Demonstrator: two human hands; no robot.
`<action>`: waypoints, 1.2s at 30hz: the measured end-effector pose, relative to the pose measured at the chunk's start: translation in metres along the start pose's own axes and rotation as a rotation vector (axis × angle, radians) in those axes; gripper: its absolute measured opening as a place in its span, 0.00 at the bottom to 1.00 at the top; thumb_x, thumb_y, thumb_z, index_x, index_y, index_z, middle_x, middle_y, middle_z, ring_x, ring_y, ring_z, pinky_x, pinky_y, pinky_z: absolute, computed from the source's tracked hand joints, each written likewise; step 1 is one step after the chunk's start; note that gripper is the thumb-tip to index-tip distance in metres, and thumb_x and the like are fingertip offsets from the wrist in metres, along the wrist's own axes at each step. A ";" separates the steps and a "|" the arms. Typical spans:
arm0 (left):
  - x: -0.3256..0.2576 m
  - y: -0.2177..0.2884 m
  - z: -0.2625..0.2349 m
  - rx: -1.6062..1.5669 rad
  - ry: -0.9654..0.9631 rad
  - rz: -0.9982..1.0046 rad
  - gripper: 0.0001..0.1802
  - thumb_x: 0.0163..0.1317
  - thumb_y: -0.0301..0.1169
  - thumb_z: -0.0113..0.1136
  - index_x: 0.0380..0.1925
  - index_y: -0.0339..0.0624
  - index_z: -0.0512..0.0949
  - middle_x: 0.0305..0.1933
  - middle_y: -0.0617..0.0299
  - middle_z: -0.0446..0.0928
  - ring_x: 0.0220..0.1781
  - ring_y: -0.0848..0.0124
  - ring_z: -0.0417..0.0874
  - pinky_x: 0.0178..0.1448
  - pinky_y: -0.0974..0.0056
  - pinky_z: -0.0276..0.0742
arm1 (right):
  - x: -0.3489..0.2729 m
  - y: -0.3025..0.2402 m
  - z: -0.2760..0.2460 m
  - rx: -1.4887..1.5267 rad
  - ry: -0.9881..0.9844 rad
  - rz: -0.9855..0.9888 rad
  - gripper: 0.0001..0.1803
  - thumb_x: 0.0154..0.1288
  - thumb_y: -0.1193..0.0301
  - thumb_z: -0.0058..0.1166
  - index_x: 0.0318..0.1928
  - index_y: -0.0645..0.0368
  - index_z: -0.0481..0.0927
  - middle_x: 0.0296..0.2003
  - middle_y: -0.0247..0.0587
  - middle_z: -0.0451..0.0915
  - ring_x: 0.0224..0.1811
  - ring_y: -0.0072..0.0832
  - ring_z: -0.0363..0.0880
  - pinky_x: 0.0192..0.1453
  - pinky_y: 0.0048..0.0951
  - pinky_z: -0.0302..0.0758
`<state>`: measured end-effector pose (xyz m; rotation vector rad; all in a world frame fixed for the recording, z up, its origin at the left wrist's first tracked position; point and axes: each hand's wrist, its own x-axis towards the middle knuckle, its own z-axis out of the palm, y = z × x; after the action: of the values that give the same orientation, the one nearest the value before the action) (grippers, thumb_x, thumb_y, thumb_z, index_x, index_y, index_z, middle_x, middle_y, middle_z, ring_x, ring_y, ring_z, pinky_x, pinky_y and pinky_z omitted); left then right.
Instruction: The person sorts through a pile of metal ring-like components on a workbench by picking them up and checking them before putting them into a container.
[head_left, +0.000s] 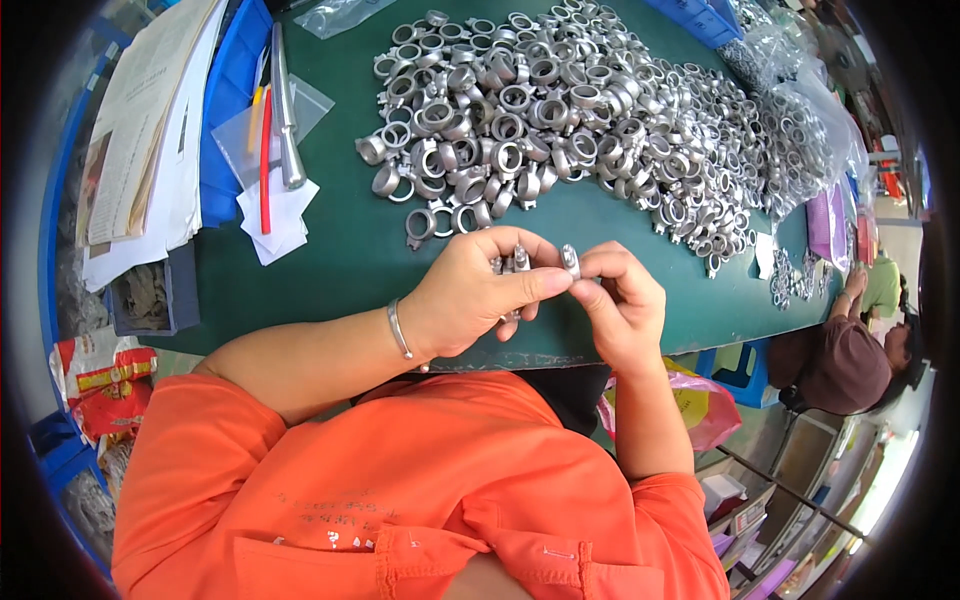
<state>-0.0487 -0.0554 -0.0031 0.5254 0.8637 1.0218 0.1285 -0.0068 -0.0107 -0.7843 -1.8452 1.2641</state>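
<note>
Over the near part of the green table (330,270), my left hand (465,290) is closed round several small grey metal rings (521,258). Its thumb reaches toward one more metal ring (570,262), seen edge-on, which my right hand (628,315) pinches between thumb and fingers. Both hands meet at this ring. Just beyond them spreads a big heap of similar metal rings (520,97), many with a small lug on the side. Fingers hide most of the rings in my left palm.
At left lie a metal rod (287,120), a red stick (265,165), white paper slips (275,225) and a blue tray (232,85) beside stacked papers (150,130). Plastic bags of rings (800,130) stand at right. A person (840,360) sits farther right, near a blue stool (740,372).
</note>
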 end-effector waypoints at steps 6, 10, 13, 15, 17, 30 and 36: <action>-0.003 -0.008 -0.001 0.296 0.012 0.258 0.06 0.54 0.27 0.61 0.32 0.39 0.77 0.22 0.68 0.73 0.17 0.84 0.69 0.18 0.77 0.63 | -0.004 -0.005 0.008 0.071 0.072 0.042 0.03 0.57 0.81 0.52 0.33 0.65 0.75 0.28 0.39 0.75 0.32 0.25 0.74 0.37 0.23 0.71; 0.001 -0.013 -0.002 0.424 0.017 0.421 0.05 0.53 0.25 0.61 0.31 0.39 0.77 0.24 0.68 0.73 0.17 0.84 0.69 0.19 0.77 0.64 | -0.002 -0.012 0.009 0.434 0.113 0.326 0.08 0.61 0.80 0.48 0.41 0.68 0.73 0.32 0.38 0.76 0.35 0.20 0.74 0.39 0.20 0.72; 0.000 -0.012 -0.001 0.389 0.031 0.350 0.06 0.53 0.25 0.60 0.31 0.39 0.75 0.26 0.66 0.73 0.19 0.83 0.71 0.18 0.77 0.64 | -0.006 0.002 0.002 0.547 -0.021 0.240 0.15 0.57 0.83 0.53 0.46 0.67 0.71 0.38 0.44 0.76 0.38 0.24 0.75 0.42 0.23 0.74; -0.003 -0.010 0.001 0.288 0.079 0.196 0.06 0.54 0.25 0.60 0.31 0.39 0.73 0.26 0.65 0.74 0.20 0.81 0.72 0.17 0.77 0.65 | -0.007 0.001 0.005 0.584 0.050 0.129 0.16 0.54 0.85 0.54 0.45 0.67 0.71 0.42 0.47 0.75 0.42 0.27 0.75 0.44 0.26 0.75; 0.002 -0.007 -0.004 0.060 0.000 0.032 0.06 0.56 0.24 0.57 0.32 0.39 0.71 0.27 0.62 0.73 0.19 0.80 0.71 0.16 0.77 0.65 | -0.008 0.005 0.002 0.613 0.061 0.048 0.19 0.50 0.88 0.55 0.44 0.66 0.72 0.47 0.53 0.72 0.48 0.33 0.74 0.48 0.30 0.75; 0.007 -0.006 -0.018 -0.386 -0.251 -0.156 0.07 0.57 0.24 0.53 0.36 0.36 0.74 0.35 0.54 0.75 0.31 0.69 0.79 0.17 0.74 0.71 | 0.063 -0.005 0.011 -0.557 0.200 -0.089 0.09 0.49 0.78 0.60 0.33 0.64 0.77 0.25 0.39 0.72 0.23 0.26 0.71 0.28 0.24 0.69; 0.004 -0.001 -0.012 -0.274 -0.230 -0.077 0.07 0.57 0.26 0.57 0.34 0.34 0.74 0.33 0.56 0.75 0.30 0.72 0.78 0.18 0.74 0.71 | 0.060 0.011 0.003 -0.435 0.090 0.045 0.06 0.51 0.78 0.59 0.30 0.63 0.75 0.23 0.35 0.71 0.23 0.22 0.71 0.28 0.22 0.68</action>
<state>-0.0574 -0.0528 -0.0125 0.3651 0.5259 0.9697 0.0953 0.0445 -0.0069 -1.0984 -2.0652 0.8433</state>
